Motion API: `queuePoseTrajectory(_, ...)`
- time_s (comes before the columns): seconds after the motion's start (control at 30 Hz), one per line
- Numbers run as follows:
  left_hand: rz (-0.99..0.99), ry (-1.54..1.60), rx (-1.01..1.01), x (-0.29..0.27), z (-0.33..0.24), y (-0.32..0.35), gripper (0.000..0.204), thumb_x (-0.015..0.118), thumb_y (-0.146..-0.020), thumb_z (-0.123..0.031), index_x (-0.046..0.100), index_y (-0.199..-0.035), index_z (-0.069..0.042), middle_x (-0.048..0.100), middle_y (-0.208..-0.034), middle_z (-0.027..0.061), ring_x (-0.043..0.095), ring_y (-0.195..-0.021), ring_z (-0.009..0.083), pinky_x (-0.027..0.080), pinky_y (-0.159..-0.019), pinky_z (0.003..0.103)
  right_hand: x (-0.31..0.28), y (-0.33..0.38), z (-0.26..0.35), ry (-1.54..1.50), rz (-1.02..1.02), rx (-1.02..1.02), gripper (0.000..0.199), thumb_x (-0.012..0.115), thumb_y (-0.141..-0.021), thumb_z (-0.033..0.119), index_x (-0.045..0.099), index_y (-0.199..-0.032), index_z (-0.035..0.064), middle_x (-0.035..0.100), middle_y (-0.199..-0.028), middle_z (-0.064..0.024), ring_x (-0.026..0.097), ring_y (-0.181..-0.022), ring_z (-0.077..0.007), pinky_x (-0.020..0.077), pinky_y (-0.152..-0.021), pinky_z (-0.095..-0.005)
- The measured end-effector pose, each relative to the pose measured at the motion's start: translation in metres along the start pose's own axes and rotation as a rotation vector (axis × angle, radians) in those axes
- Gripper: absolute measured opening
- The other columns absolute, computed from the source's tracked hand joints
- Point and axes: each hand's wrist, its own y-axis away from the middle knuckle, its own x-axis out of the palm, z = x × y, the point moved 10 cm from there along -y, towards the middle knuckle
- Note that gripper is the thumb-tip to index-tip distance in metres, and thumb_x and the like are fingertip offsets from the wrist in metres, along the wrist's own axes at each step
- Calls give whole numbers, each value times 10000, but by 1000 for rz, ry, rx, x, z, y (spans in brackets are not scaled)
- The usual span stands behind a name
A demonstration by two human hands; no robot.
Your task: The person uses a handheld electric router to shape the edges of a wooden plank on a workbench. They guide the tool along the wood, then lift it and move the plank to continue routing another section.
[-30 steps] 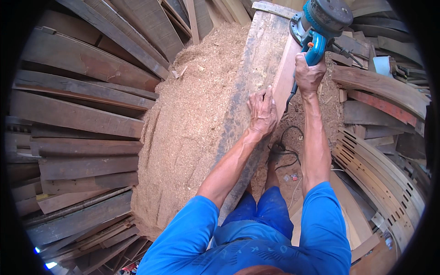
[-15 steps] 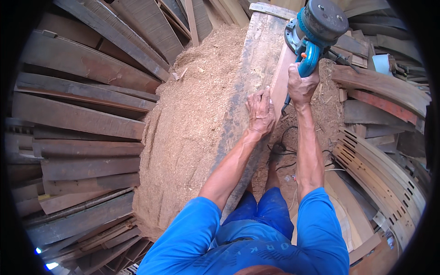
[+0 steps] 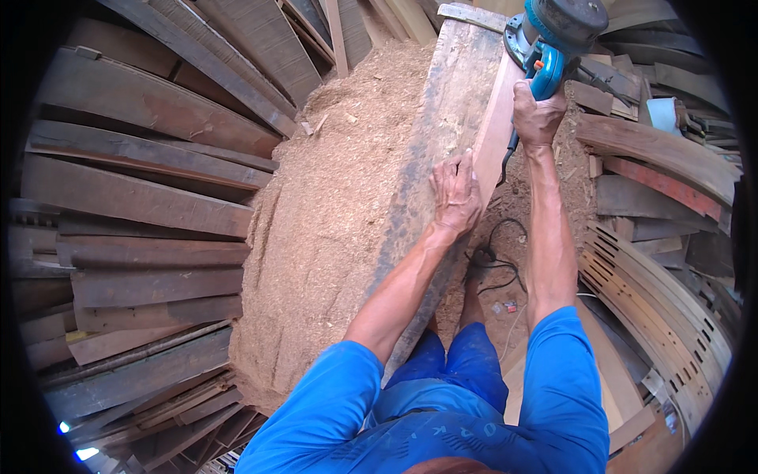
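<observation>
My right hand [image 3: 539,117] is wrapped round the teal handle of a router [image 3: 545,75], a power tool with a dark round motor top and a grey round base. The router's base rests at the far end of a narrow reddish wooden board [image 3: 496,130]. That board lies along the right edge of a thick, weathered plank [image 3: 450,87] serving as a bench. My left hand [image 3: 456,193] grips the board's near end with bent fingers, its palm side hidden. A black cord [image 3: 509,154] hangs from the router beside the board. The router's bit is out of sight.
A sawdust heap [image 3: 332,205] lies left of the plank, with leaning boards [image 3: 158,197] fanned beyond it. Slotted wooden pieces [image 3: 659,288] and curved timber [image 3: 655,150] are stacked on the right. Coiled cable [image 3: 493,257] lies on the floor near my feet.
The router and my right hand have slid farther away along the board and slightly right. My left hand stays at the board's near end, almost unmoved.
</observation>
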Motion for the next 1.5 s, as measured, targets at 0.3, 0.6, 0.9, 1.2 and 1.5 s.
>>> queuePoseTrajectory(0.3,-11,28,0,3,3,-1,440,511,-903,-66,499,-1340,-18,527,-1189,184,454,-1076,374,343,-970,501,-3,-22,7,31,-51,-180,388,660,-773,99,614,-1145,2,641,-812,-62,619,-733,-150,512,-733,-319)
queuePoseTrajectory(0.6,-1,111,0,9,14,2,440,435,-952,-243,518,-1317,-12,534,-1238,193,448,-1146,379,307,-1032,497,-25,77,46,39,59,71,372,624,-796,101,554,-1136,-32,621,-909,-118,631,-797,-226,524,-770,-370)
queuePoseTrajectory(0.9,-73,306,28,-5,14,1,532,262,-1027,-363,586,-1247,-3,605,-1203,180,517,-1097,325,324,-1000,435,-37,159,59,-15,73,206,359,633,-830,90,522,-1146,-40,614,-959,-132,630,-848,-238,508,-805,-360)
queuePoseTrajectory(1.2,-74,323,14,-12,11,-1,553,261,-1026,-363,600,-1225,25,618,-1180,199,529,-1075,339,337,-981,437,-19,132,58,-30,107,193,370,634,-827,98,514,-1152,-31,614,-958,-103,615,-840,-186,505,-788,-329)
queuePoseTrajectory(1.5,-97,288,53,-12,10,0,508,276,-1027,-311,590,-1218,39,626,-1179,197,564,-1065,322,346,-959,425,-17,113,43,-65,109,166,414,664,-819,85,527,-1195,-26,594,-957,-68,586,-861,-149,476,-868,-322)
